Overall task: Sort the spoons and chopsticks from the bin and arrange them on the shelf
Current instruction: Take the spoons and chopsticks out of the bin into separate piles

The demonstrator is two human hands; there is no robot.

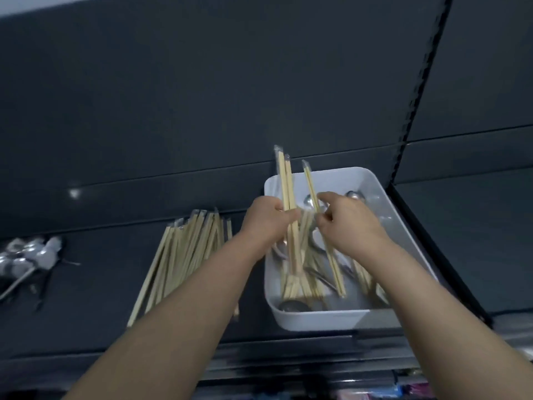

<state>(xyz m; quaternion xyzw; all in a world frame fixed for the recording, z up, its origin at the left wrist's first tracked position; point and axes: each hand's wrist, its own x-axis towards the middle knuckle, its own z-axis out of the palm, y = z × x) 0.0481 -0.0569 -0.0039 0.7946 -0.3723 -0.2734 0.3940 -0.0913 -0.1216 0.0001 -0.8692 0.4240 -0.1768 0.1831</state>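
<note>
A white bin stands on the dark shelf at the right, with wrapped chopsticks and metal spoons mixed inside. My left hand grips a small bunch of wrapped chopsticks upright over the bin's left side. My right hand pinches one wrapped pair of chopsticks over the bin's middle. A pile of sorted chopsticks lies on the shelf left of the bin. A heap of spoons lies at the far left.
The shelf's dark back panel rises right behind the bin. A black upright with slots and a shelf divider border the bin on the right. Coloured packages show on a lower shelf at the bottom right.
</note>
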